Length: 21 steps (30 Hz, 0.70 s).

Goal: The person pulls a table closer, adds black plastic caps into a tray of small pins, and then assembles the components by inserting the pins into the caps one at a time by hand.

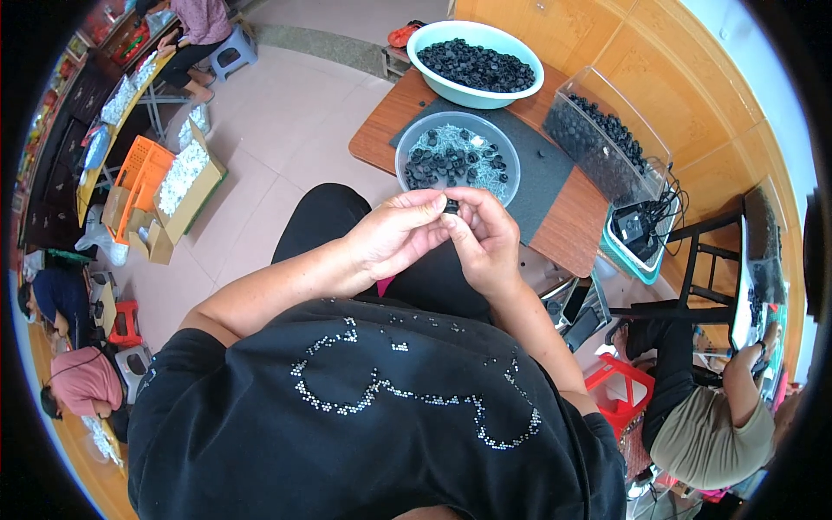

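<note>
My left hand (394, 236) and my right hand (487, 243) meet in front of my chest. Between their fingertips they pinch a small black plastic-looking piece (451, 206); its exact kind is mostly covered by the fingers. Just beyond my hands stands a clear round bowl (514, 165) with black pieces lying among thin, clear, stringy bits. Behind it, a pale green basin (485, 100) is heaped with similar black pieces. Both vessels are on a low brown table (379, 121), the bowl partly over a dark grey mat (555, 204).
A clear bin (637, 189) of black pieces stands at the table's right. Beyond it are a basket (637, 267) with cables and a red stool (617, 394) beside a seated person (719, 433). At left are a cardboard box (199, 192) of white pieces and an orange crate (143, 173).
</note>
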Motion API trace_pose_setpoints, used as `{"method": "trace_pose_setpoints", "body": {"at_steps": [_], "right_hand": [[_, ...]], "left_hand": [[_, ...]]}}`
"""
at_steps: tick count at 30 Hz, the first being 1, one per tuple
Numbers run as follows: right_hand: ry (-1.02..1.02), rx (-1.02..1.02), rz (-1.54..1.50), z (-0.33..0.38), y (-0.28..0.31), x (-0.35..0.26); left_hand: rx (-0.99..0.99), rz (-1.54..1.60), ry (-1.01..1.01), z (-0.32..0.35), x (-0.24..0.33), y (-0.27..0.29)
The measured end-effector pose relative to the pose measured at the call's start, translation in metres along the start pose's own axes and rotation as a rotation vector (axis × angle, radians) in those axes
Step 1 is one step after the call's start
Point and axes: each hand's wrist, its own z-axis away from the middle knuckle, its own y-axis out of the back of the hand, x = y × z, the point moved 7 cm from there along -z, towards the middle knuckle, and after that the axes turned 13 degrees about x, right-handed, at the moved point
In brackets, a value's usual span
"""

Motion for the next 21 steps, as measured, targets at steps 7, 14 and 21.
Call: {"method": "trace_pose_setpoints", "body": {"at_steps": [7, 14, 21], "right_hand": [[0.044, 0.014, -0.04, -0.004, 0.002, -0.003], [-0.07, 0.025, -0.233, -0.004, 0.001, 0.001], [0.051, 0.33, -0.12, 0.003, 0.017, -0.005]], "left_hand": [[0.005, 0.031, -0.005, 0.001, 0.004, -0.004], [-0.001, 0.053, 0.006, -0.001, 0.002, -0.002], [-0.003, 0.031, -0.003, 0.001, 0.007, -0.008]]}}
